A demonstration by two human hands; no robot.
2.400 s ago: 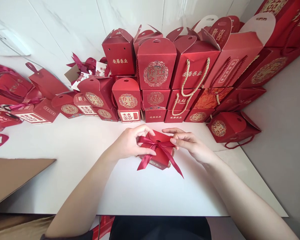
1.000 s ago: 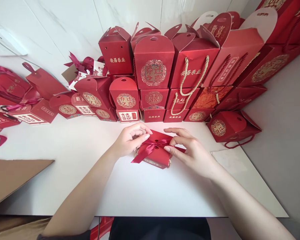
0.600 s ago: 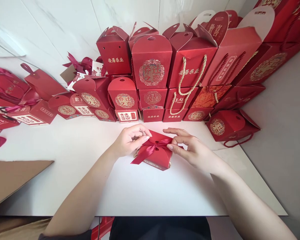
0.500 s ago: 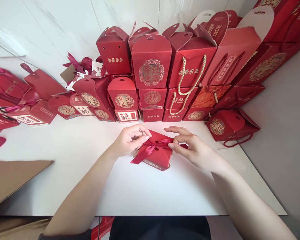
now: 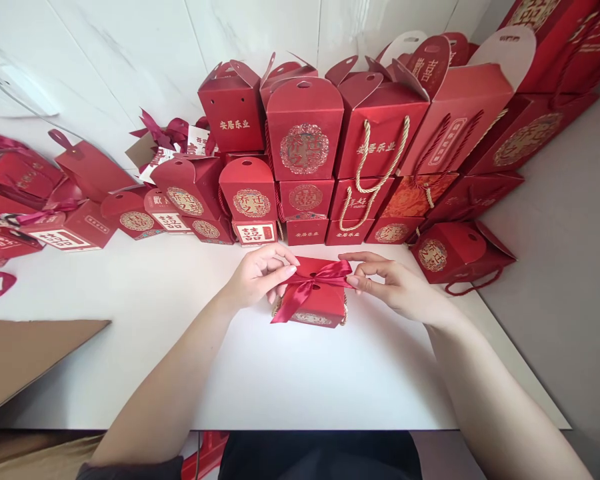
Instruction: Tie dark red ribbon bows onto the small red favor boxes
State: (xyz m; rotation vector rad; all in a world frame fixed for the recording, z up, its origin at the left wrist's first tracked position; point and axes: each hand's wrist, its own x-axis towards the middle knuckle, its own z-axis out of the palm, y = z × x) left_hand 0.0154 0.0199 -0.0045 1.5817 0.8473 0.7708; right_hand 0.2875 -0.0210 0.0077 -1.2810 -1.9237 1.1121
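Tabletop (image 5: 330,387) gleams white below tiled wall (image 5: 130,53), left fingers (image 5: 283,273) and right fingers (image 5: 360,283) pinching ribbon (image 5: 331,272).

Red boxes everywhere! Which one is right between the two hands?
The box under the ribbon bow, on the table between the left hand and right hand. The other boxes stand farther back or off to the sides.

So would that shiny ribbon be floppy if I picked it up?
The glossy red ribbon is probably floppy, since it folds and curves over the gift box. It's likely light, as it looks thin. Its smooth sheen suggests it may feel slippery.
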